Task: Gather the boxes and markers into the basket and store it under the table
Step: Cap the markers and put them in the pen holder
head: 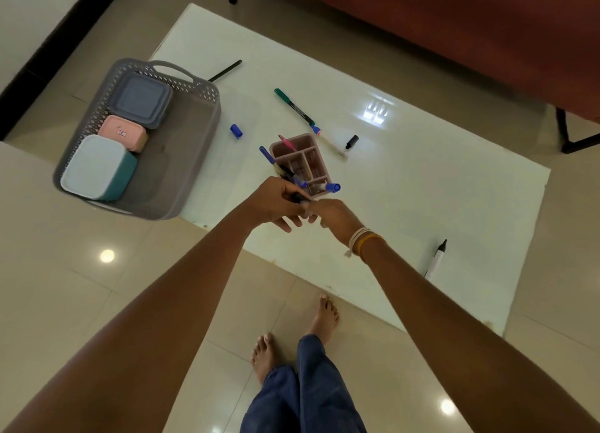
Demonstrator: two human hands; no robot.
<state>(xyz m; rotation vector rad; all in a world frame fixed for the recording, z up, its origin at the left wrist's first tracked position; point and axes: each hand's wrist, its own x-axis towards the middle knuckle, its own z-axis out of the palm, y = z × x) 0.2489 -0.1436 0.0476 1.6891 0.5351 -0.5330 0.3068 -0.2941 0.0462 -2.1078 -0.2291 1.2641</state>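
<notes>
A home living room, by the look of it: glossy beige floor tiles (65, 302) reflecting ceiling lights, a low white bench (406, 189) at the centre, and a rust-brown sofa (470, 36) on dark legs at one o'clock. The person stands barefoot (324, 315) at six o'clock, in loose blue trousers (308, 393).

One wide-angle head camera looks steeply down from standing height. It faces forward over the glossy white rectangular table (406, 185), which runs slantwise across the middle. The grey perforated plastic basket (198, 146) lies far left; the beige tiled floor (81, 302) and the person's bare feet fill the near edge.
</notes>
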